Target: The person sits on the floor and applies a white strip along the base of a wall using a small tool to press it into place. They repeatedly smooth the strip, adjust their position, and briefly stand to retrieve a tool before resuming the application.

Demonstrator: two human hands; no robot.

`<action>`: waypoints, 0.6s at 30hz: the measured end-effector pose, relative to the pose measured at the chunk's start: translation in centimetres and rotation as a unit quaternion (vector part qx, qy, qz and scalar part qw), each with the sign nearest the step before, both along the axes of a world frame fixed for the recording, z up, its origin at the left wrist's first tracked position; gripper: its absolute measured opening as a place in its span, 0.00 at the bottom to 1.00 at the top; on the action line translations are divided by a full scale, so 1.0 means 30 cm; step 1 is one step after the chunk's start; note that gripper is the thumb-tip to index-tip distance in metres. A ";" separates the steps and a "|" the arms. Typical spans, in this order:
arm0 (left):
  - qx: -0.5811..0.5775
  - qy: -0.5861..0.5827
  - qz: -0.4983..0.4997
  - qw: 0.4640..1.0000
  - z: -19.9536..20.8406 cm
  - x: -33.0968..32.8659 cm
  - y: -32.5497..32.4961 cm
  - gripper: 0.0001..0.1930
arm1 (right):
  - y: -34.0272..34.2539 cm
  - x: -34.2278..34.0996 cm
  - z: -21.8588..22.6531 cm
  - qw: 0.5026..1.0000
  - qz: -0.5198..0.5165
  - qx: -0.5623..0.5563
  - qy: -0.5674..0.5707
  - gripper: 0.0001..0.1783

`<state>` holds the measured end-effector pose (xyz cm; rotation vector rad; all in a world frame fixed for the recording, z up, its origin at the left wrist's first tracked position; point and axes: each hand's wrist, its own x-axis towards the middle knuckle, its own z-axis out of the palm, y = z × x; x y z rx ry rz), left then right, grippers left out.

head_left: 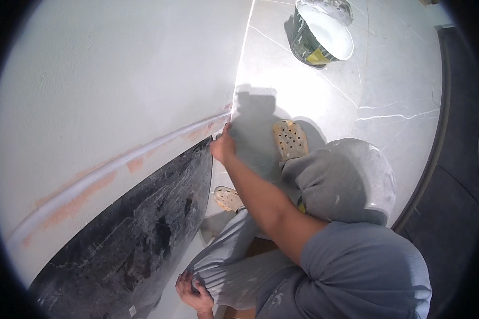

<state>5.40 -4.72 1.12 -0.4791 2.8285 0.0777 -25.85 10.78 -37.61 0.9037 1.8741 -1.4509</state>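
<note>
R hand [223, 146] @ dk panel [130, 242] corner, nr wall strip [120, 161] | L hand [196, 295] on knee [213, 279] | bucket [307, 45] on flr [399, 87]

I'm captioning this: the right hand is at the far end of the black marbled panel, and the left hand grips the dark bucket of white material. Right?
No: the head view shows the left hand at the grey trousered knee, not the bucket. The right hand is at the far end of the panel.

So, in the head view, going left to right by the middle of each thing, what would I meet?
Large dark veined panel, bare left hand, bare right hand, perforated beige right-foot clog, dark bucket with white material.
</note>
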 end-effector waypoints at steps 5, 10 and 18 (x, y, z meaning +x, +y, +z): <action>-0.008 -0.008 0.000 1.000 0.003 0.003 -0.003 0.27 | -0.009 0.009 0.032 1.000 -0.009 -0.005 0.009 0.60; -0.011 -0.005 -0.007 1.000 0.002 0.009 -0.007 0.27 | -0.002 -0.014 0.025 0.999 -0.031 -0.031 -0.013 0.61; -0.011 -0.011 -0.006 1.000 0.006 0.001 -0.008 0.27 | 0.016 -0.033 -0.012 0.999 -0.026 -0.020 -0.007 0.61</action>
